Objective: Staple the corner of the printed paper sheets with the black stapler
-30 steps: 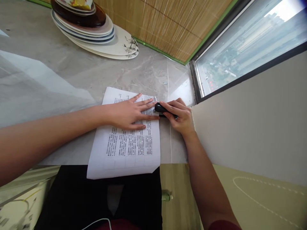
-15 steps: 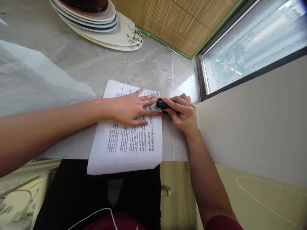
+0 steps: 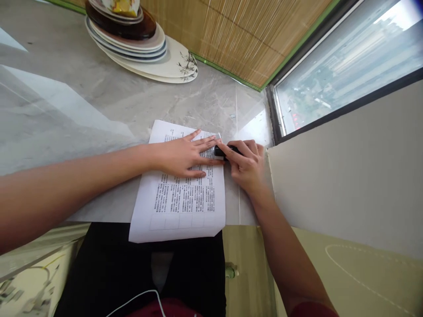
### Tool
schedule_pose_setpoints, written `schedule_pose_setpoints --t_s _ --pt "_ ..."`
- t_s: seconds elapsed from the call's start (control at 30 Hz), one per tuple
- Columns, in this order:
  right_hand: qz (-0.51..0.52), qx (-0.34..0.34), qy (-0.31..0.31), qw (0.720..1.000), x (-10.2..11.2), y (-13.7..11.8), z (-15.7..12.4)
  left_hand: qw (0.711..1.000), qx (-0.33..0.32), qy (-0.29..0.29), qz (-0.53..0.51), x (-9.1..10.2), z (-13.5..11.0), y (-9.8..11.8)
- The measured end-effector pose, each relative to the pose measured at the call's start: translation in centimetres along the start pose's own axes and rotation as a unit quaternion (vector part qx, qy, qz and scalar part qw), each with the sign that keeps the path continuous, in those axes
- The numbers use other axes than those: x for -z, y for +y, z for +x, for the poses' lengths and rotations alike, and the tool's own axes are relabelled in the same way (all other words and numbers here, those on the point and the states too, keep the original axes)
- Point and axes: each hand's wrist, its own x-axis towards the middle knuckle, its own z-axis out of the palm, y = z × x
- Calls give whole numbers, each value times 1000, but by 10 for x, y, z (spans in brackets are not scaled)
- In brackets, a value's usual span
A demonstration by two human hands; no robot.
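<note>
A stack of printed paper sheets (image 3: 178, 207) lies on the grey marble counter (image 3: 99, 101), its near edge hanging over the counter's front. My left hand (image 3: 183, 155) rests flat on the sheets with fingers stretched out. My right hand (image 3: 246, 165) is closed on a small black stapler (image 3: 220, 152) at the paper's right edge near the top corner, index finger laid over it. The stapler's nose touches the paper beside my left fingertips.
A pile of plates (image 3: 142, 42) with a brown bowl on top stands at the back of the counter. A bamboo blind (image 3: 238, 35) and a window (image 3: 340, 61) lie behind. A beige wall (image 3: 346, 167) rises close on the right. A white cable (image 3: 139, 299) runs across my lap.
My right hand has pressed down over the stapler, covering more of it. My left hand stays flat on the paper. The view shifted slightly.
</note>
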Motion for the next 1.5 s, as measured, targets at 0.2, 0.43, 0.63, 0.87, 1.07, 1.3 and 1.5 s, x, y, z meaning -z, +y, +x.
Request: schedule_pose_setpoints --t_s 0.2,0.43,0.63,0.87,1.07,1.3,1.5 --pt "63 -80 44 994 -7 28 -3 1000 0 -11 25 1 -2 -4" --pt "54 -241 205 947 -14 49 -3 998 -10 -27 60 -4 -1 -8" --pt "188 -283 221 914 8 -52 -3 946 34 249 -203 16 1 -24" --pt "250 -233 68 937 -23 -135 5 700 80 354 -615 62 -21 -74" --pt "241 -267 58 931 -8 -92 -14 556 28 438 -706 91 -60 -101" --pt "112 -234 131 957 -16 -16 31 512 -7 444 -735 93 -72 -114" --pt "-8 -214 -43 976 -60 -3 73 486 -27 455 -745 91 -75 -119"
